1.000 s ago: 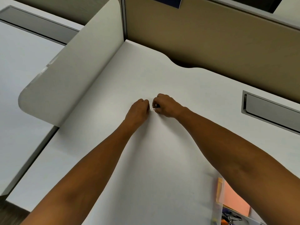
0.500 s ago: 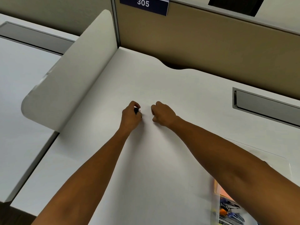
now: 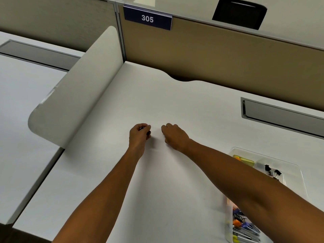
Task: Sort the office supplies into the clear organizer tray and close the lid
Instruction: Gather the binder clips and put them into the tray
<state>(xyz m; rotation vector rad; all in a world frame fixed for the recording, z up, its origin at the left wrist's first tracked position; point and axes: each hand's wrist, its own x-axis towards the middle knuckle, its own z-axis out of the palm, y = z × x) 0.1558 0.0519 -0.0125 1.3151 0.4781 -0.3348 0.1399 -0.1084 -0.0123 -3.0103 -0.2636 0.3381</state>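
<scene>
Both arms are stretched far over the white desk point(image 3: 175, 106). The left hand point(image 3: 139, 135) is curled into a loose fist, and a small dark item point(image 3: 148, 132), perhaps a binder clip, is pinched at its fingertips; what it is exactly cannot be told. The right hand point(image 3: 175, 137) is also curled, knuckles up, with its fingertips against the desk surface. A tiny glint is seen under it, but whether anything is gripped cannot be told.

The clear organizer tray point(image 3: 298, 168) is placed well apart from the hands, at the right, and it is partly covered by the right forearm. Black binder clips point(image 3: 271, 172) are seen in one far compartment, a yellow item point(image 3: 245, 161) in the one beside it, and mixed coloured supplies point(image 3: 242, 223) in the near part. The lid is not clearly seen.

The risk is judged as follows. The pieces are very small, so one can be dropped during the long carry to the tray. Because the tray is hidden under the forearm, it can be knocked when the arm is pulled back, or a piece can be released into the wrong compartment.
</scene>
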